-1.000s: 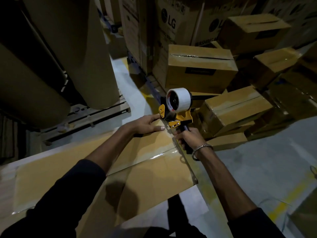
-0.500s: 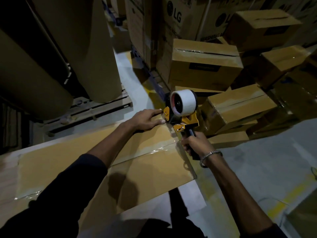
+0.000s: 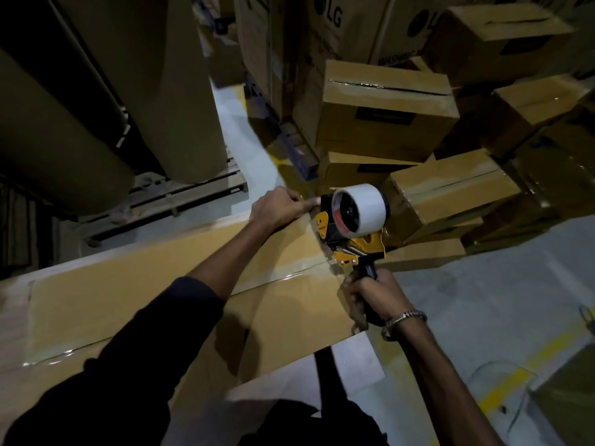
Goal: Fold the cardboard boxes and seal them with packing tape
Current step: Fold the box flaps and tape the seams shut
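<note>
A long cardboard box point(image 3: 135, 304) lies in front of me, with a strip of clear tape along its centre seam. My right hand point(image 3: 370, 296) grips the black handle of a yellow tape dispenser point(image 3: 354, 220) carrying a white tape roll, at the box's far right end. My left hand point(image 3: 280, 209) rests on the box's far corner, fingers stretched toward the dispenser's front.
Several taped cardboard boxes point(image 3: 386, 114) are piled on the floor to the right. Large brown paper rolls point(image 3: 167, 85) stand on a wooden pallet point(image 3: 180, 194) at the left. Tall printed cartons point(image 3: 325, 24) stand behind. Grey floor with a yellow line point(image 3: 512, 378) lies at the right.
The dispenser has tilted up and away from the box's end. My left hand slid outward along the corner toward the dispenser.
</note>
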{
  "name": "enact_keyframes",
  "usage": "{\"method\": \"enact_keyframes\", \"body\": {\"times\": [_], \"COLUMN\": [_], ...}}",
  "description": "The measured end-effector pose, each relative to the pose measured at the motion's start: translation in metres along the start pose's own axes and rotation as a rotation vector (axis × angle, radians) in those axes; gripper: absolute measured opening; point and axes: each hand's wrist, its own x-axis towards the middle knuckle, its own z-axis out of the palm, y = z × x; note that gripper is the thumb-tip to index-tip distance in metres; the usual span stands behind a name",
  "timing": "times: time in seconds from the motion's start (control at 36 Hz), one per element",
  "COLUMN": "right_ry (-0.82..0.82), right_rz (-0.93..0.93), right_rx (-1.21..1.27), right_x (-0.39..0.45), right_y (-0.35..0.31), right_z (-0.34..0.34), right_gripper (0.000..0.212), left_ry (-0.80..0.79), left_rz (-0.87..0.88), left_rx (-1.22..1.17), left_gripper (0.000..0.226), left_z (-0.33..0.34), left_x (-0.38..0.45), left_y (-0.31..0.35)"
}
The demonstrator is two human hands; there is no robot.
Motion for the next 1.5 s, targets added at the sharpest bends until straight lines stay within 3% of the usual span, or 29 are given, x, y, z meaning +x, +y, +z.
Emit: {"method": "enact_keyframes", "body": {"times": [0.14,0.22,0.31,0.64,0.81,0.94,1.11,1.31,1.5], "right_ry": [-0.017,-0.045,-0.04,0.015,0.073,0.105,0.066,0.024,0.05], "right_rz": [0.008,-0.008,-0.022,0.066,0.072,0.062,0.052,0.019,0.075], "right_rx": [0.034,0.043,0.031,0.154,0.203,0.209,0.201,0.004,0.058], "right_x": [0.0,-0.004,-0.009,-0.042,-0.047,-0.042,-0.043,-0.067,-0.092], "right_y": [-0.001,-0.003,-0.005,0.031,0.032,0.037,0.04,0.056,0.08], "right_z": [-0.002,-0.006,-0.012,-0.013,-0.004,-0.001,-0.006,-0.039,-0.037], "right_gripper": [0.014,0.011,0.01,0.013,0.017,0.017,0.015,0.005,0.004], "left_ry": [0.102,0.128,0.112,0.009,-0.085,-0.088,-0.068,-0.026,-0.037], "left_rz": [0.061,0.229,0.397,0.419,0.611,0.857,0.864,0.874,0.825], "left_rx": [0.176,0.194,0.242,0.369,0.542,0.63,0.63,0.629,0.63], "left_gripper": [0.071,0.048,0.042,0.029,0.057,0.048,0.049,0.044,0.05], "left_z": [0.006,0.007,0.008,0.01,0.013,0.034,0.037,0.041,0.043], "left_x": [-0.002,-0.005,-0.005,-0.002,-0.007,-0.038,-0.05,-0.046,-0.051], "left_y": [-0.001,0.001,0.001,0.005,0.001,-0.009,-0.012,-0.014,-0.011]}}
